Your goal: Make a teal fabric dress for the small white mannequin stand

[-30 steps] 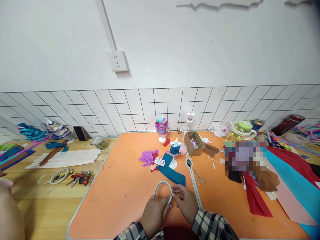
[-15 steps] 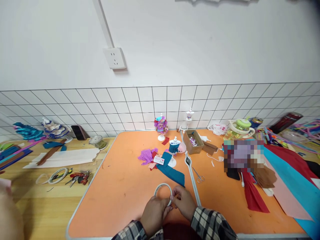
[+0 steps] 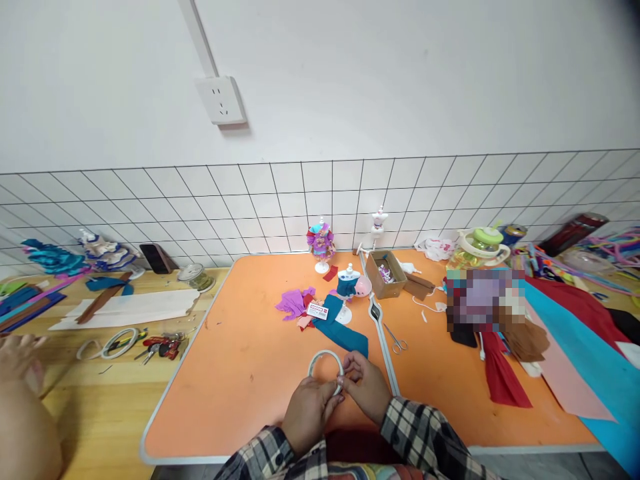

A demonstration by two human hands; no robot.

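Observation:
Low over the orange table, close to my body, my left hand (image 3: 307, 413) is closed around the lower side of a white roll of tape (image 3: 325, 353). The fingertips of my right hand (image 3: 369, 388) are pinched together at the roll's right edge; a loose tape end cannot be made out. Just beyond lies a teal strip of crepe-like material (image 3: 346, 335), with a small white label (image 3: 317, 311) at its upper end. A miniature dress form (image 3: 348, 284) wrapped in teal stands behind it. Crumpled purple material (image 3: 291, 304) lies to the left, small scissors (image 3: 397, 342) to the right.
A cardboard box (image 3: 393, 287), a miniature form in a purple dress (image 3: 321, 244) and a bare one (image 3: 379, 223) stand farther back. Coloured sheets (image 3: 555, 340) and a teapot (image 3: 477, 252) occupy the right. Another person's arm (image 3: 25, 400) reaches in at left, near another tape roll (image 3: 119, 344).
The camera view has tilted slightly down, so the table appears higher. Both my hands keep their hold on the tape roll. At far left, the other person's hand has come further into view.

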